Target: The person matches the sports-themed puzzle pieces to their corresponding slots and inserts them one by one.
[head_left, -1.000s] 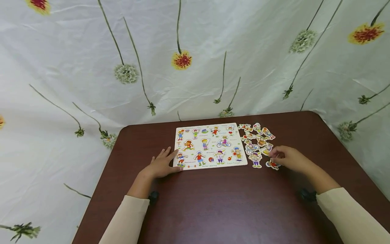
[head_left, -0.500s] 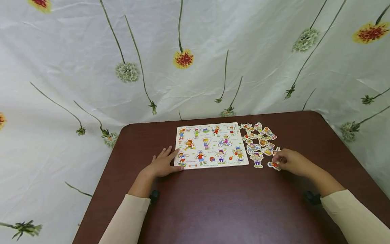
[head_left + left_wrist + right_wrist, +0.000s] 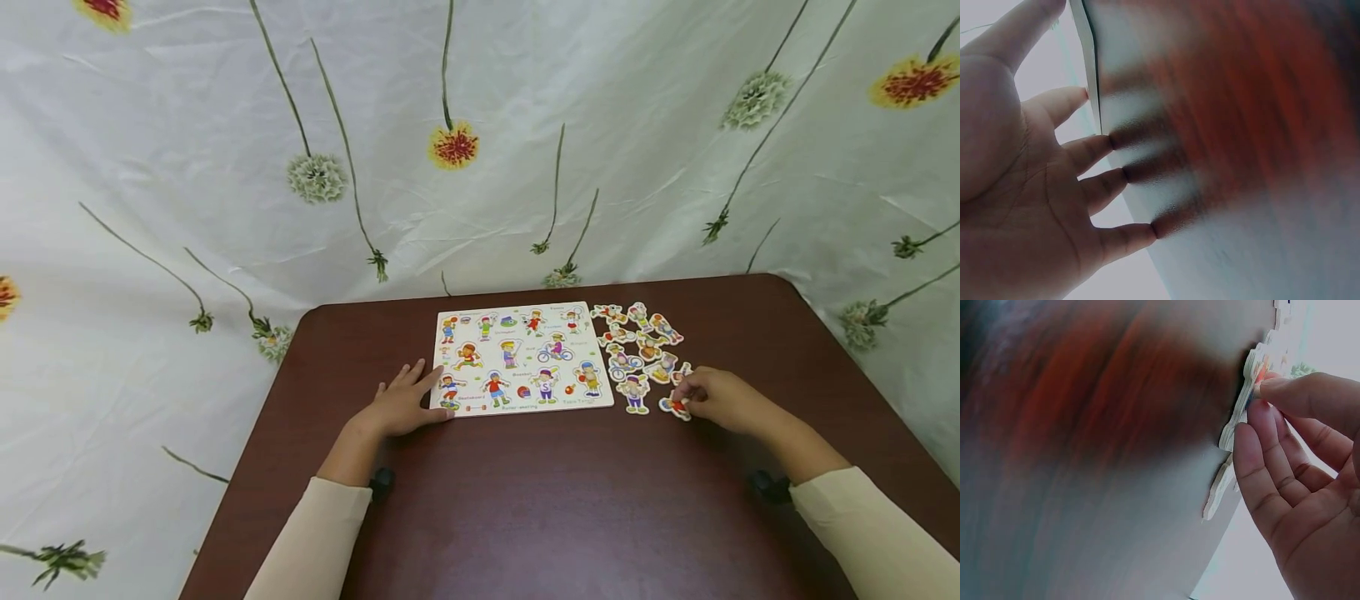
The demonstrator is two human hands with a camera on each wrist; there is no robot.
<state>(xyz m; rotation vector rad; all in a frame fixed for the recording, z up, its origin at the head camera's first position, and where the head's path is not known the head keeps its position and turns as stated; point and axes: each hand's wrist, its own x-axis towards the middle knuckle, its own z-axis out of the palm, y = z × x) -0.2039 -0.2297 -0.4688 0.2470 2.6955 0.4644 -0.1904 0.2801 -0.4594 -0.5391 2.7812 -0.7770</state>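
Observation:
A wooden peg-puzzle board [image 3: 522,386] printed with sports figures lies flat on the table. My left hand [image 3: 399,402] rests at its left edge, fingers spread. In the left wrist view, the fingertips [image 3: 1150,231] meet the tabletop while the thumb lies along the board's edge. To the right of the board, my right hand [image 3: 722,401] pinches a puzzle piece [image 3: 673,407] with a red-clad figure between thumb and fingers. The right wrist view has this piece [image 3: 1249,395] close over the tabletop, a small pale knob at the thumb tip; the hand partly covers it.
Several loose puzzle pieces [image 3: 649,343] lie in a cluster right of the board. One piece [image 3: 634,394] in purple and white is nearest the held one. The dark brown table [image 3: 540,492] ends at the back against a flowered cloth [image 3: 495,225].
My right hand has shifted slightly right and its fingers have come down on the red-clad puzzle piece. Another piece just behind it now shows. The left hand has stayed in place.

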